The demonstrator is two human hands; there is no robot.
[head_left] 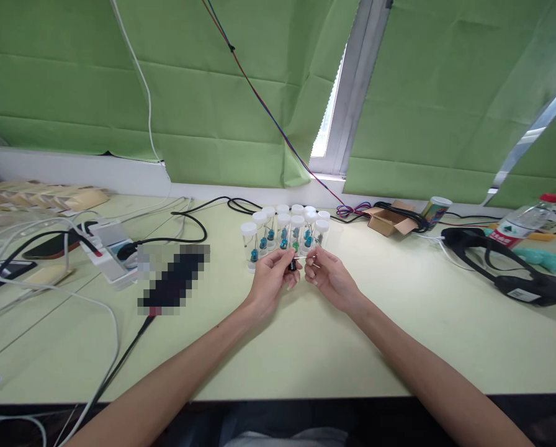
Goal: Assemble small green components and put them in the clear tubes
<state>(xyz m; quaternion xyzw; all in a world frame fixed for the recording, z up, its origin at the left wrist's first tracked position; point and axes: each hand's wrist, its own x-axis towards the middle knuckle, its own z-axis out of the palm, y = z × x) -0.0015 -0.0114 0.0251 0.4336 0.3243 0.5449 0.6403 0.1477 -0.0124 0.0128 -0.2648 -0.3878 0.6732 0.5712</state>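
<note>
My left hand is closed, with thumb and fingers pinching a small black component, perhaps a capacitor; its exact kind is too small to tell. From it a thin metal lead runs across to my right hand, whose fingertips are pinched on the lead's far end. Just beyond both hands stand several clear plastic tubes with white caps, grouped upright in rows. Inside them are blue parts with thin leads, and a green one shows in one tube. My fingers partly cover the nearest tubes.
On the left lie a white power strip, tangled cables and a pixelated dark device. At the right are an open cardboard box, a can, a red-capped bottle and a black headset-like strap.
</note>
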